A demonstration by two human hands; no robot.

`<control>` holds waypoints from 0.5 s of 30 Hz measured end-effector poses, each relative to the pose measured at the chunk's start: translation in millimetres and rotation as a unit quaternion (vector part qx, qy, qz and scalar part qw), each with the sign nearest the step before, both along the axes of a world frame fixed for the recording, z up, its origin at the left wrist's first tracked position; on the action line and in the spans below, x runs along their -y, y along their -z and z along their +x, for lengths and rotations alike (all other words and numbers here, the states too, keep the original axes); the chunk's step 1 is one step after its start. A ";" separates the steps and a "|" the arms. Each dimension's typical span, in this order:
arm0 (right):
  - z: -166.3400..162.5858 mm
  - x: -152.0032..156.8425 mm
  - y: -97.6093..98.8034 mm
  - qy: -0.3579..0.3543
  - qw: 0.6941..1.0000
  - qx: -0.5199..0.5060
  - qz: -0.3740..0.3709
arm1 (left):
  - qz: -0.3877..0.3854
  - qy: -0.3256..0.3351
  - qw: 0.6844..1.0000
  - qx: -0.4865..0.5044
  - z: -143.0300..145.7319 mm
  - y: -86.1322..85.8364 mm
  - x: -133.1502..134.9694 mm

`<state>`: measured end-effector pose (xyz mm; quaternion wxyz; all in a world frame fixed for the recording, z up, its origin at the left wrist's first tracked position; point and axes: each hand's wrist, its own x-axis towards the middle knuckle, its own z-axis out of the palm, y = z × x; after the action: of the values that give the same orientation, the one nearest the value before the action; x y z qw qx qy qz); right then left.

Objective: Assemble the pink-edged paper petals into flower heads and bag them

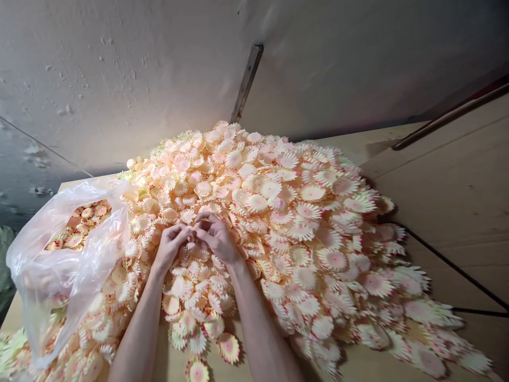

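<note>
My left hand (173,243) and my right hand (217,237) meet over a large heap of pale, scalloped flower-shaped discs (270,188). The discs are cream with pink centres and red-tipped edges. Both hands are closed, thumbs and fingers pinched together at nearly the same spot. Something small and pale shows between the fingertips, but the fingers hide most of it, so its kind is unclear. Below the hands, between the forearms, loose discs lie on the table, one of them a yellowish disc (228,347) with a red edge.
A translucent plastic bag (99,260) with more redder discs (85,217) inside stands at the left. The heap spreads over a light wooden table (353,143). Behind it rises a grey wall (159,63) with peeling paint. Brown cardboard (457,207) and a dark rod (449,257) are at the right.
</note>
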<state>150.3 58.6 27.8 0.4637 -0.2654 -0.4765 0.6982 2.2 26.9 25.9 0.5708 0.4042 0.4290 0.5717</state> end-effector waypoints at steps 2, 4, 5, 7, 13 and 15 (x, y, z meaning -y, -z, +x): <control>-3.2 1.2 1.2 -0.031 1.000 0.004 0.004 | -0.003 0.005 1.000 -0.027 0.4 1.1 0.6; -5.2 1.7 2.0 -0.030 1.000 -0.006 0.001 | 0.001 0.009 1.000 -0.010 -0.1 2.7 0.7; -5.7 1.8 2.1 -0.025 1.000 -0.012 0.000 | 0.001 0.014 1.000 0.009 -0.3 3.7 0.6; -6.7 2.0 1.2 -0.013 1.000 -0.027 -0.004 | -0.004 0.021 0.999 0.049 -0.6 5.7 0.3; -12.2 4.9 -6.7 0.037 0.995 -0.076 -0.045 | -0.018 0.017 0.996 0.091 0.8 7.1 0.2; -14.2 6.2 -8.3 0.044 0.994 -0.084 -0.054 | -0.017 0.010 0.995 0.093 1.5 5.8 0.2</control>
<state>136.1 52.4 36.1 0.5175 -0.2516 -0.3852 0.7215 3.7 26.7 20.0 0.6208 0.3436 0.3799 0.5935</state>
